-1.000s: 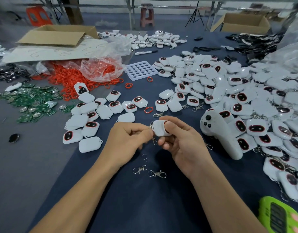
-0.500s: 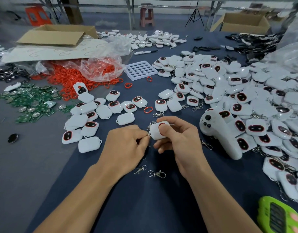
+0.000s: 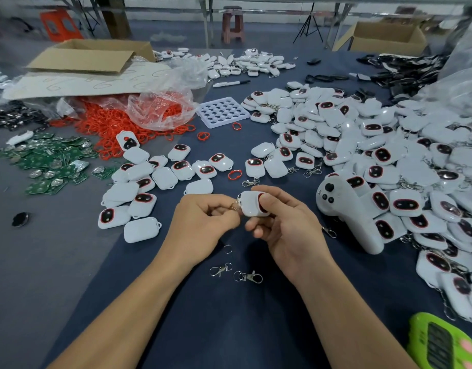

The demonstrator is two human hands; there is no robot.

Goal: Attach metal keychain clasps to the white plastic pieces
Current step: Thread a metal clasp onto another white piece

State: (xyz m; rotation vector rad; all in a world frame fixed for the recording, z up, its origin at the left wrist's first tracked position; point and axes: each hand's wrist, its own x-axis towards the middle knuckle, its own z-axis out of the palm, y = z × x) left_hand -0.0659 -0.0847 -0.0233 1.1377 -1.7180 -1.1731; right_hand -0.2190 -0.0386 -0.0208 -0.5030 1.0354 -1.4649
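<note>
My right hand [image 3: 281,225] grips a white plastic piece [image 3: 250,203] with a red-rimmed dark window, thumb over the window. My left hand [image 3: 203,225] pinches a metal key ring [image 3: 234,206] at the piece's left corner loop. Two loose metal clasps [image 3: 221,269] [image 3: 248,276] and a bare ring [image 3: 227,248] lie on the dark blue cloth just below my hands. A group of white pieces without clasps [image 3: 141,230] lies to the left. A big heap of white pieces with clasps [image 3: 376,155] fills the right side.
A white handheld controller [image 3: 349,211] lies right of my right hand. Red rings [image 3: 117,123] spill from a plastic bag, green circuit boards [image 3: 51,166] lie far left, a white holed tray [image 3: 222,113] sits behind, and a green device [image 3: 442,344] sits at the bottom right.
Both hands lifted slightly away from me with the white piece. My left hand drew back a little to the left, so the ring shows at the piece's corner.
</note>
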